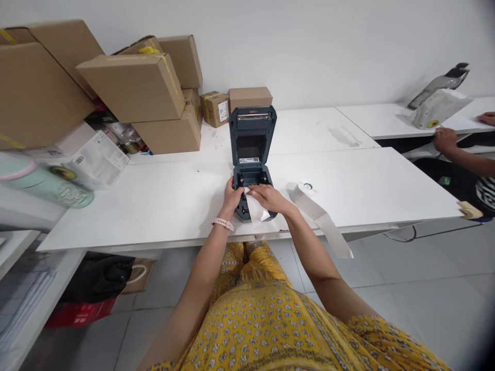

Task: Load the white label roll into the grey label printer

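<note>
A dark blue-grey label printer stands near the table's front edge with its lid raised. My left hand is closed around the printer's left side, its thumb over the inner edge next to the paper. Reaching over the printer's front right, my right hand has its fingers together on a strip of white label paper. This strip runs out over the printer's front. To the right lies a label roll, its loose tail hanging past the table edge. The undersides of my fingers are hidden.
Cardboard boxes are stacked at the back left, near a white carton and a mint-green bottle. Two small boxes stand behind the printer. At the right, another person's hands are near a white pouch.
</note>
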A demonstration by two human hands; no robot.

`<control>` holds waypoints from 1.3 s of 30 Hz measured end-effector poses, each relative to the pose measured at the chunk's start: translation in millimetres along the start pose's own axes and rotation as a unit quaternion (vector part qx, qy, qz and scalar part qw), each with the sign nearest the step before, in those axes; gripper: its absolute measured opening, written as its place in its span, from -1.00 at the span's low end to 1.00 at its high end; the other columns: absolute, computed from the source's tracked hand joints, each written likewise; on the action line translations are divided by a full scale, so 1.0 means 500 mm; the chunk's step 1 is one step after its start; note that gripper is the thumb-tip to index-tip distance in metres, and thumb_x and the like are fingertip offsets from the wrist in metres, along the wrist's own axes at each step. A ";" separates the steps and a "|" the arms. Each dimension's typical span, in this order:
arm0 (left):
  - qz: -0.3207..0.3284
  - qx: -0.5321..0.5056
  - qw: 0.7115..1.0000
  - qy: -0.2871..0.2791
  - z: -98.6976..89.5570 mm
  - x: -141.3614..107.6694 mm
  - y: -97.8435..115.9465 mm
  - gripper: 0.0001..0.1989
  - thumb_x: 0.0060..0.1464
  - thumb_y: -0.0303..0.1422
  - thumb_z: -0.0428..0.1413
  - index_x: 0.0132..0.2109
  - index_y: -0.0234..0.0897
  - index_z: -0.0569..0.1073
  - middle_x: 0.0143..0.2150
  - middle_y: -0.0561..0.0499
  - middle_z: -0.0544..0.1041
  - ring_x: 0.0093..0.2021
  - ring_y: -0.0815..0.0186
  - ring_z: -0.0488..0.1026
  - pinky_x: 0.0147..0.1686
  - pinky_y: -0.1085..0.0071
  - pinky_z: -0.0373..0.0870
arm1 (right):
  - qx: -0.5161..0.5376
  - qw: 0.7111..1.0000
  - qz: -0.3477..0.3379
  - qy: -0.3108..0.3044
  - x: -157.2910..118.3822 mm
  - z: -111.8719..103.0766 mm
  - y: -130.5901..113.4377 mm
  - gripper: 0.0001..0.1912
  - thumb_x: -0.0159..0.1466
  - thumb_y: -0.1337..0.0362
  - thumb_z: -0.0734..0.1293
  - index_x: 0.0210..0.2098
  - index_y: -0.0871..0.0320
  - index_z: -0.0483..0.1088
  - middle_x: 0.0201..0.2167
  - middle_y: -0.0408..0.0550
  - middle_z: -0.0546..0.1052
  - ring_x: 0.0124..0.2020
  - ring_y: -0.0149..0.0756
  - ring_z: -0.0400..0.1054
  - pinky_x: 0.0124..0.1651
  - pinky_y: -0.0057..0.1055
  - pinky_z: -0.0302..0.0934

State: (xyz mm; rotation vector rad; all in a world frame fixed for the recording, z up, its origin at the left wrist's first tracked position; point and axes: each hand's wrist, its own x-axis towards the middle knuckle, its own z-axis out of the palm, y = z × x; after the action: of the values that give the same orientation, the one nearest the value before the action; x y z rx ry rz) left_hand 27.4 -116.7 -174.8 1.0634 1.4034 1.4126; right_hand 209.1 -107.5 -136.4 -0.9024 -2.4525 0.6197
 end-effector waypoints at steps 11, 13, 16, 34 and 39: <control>-0.017 0.005 1.000 0.015 0.002 0.000 0.004 -0.35 -0.06 -0.49 0.13 0.25 -0.26 0.40 0.17 -0.11 0.56 0.12 0.15 0.52 0.15 0.26 0.45 | 0.011 1.000 0.012 -0.009 -0.011 -0.003 0.001 -0.70 0.41 0.18 0.35 0.05 0.15 0.56 0.21 0.19 0.57 0.29 0.03 0.43 0.36 -0.01 0.23; -0.018 0.001 1.000 0.014 0.002 -0.001 0.004 -0.36 -0.06 -0.49 0.13 0.24 -0.26 0.41 0.16 -0.10 0.57 0.10 0.16 0.53 0.14 0.26 0.46 | 0.006 1.000 0.027 -0.006 -0.018 0.002 -0.004 -0.68 0.38 0.18 0.39 0.09 0.14 0.54 0.23 0.18 0.56 0.32 0.04 0.40 0.43 0.05 0.12; -0.020 -0.003 1.000 0.016 0.002 -0.002 0.006 -0.35 -0.08 -0.49 0.15 0.23 -0.26 0.41 0.15 -0.10 0.57 0.10 0.15 0.53 0.13 0.26 0.46 | 0.000 0.999 0.033 -0.006 -0.028 0.007 -0.014 -0.63 0.37 0.17 0.42 0.13 0.13 0.50 0.17 0.13 0.60 0.27 0.03 0.45 0.49 0.10 0.03; 0.012 -0.012 1.000 0.009 0.001 -0.009 0.016 -0.39 -0.14 -0.45 0.14 0.16 -0.32 0.43 0.06 -0.12 0.58 -0.03 0.17 0.52 0.07 0.25 0.44 | -0.163 0.986 -0.001 0.025 -0.093 0.023 -0.087 -0.51 0.51 0.10 0.24 0.33 0.18 0.39 0.39 0.14 0.38 0.44 -0.02 0.25 0.51 0.12 0.03; 0.016 -0.010 1.000 0.007 0.001 -0.013 0.023 -0.42 -0.15 -0.45 0.14 0.12 -0.29 0.46 0.04 -0.10 0.58 -0.04 0.17 0.52 0.04 0.26 0.45 | -0.188 0.981 -0.006 0.038 -0.130 0.040 -0.125 -0.49 0.49 0.13 0.27 0.36 0.18 0.34 0.40 0.16 0.37 0.44 -0.03 0.25 0.50 0.10 0.09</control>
State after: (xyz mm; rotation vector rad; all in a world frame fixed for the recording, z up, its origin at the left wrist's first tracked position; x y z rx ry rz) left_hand 29.6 -123.0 -163.3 1.0696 1.3858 1.4576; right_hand 212.3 -199.7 -134.5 -1.0285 -2.5457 0.1108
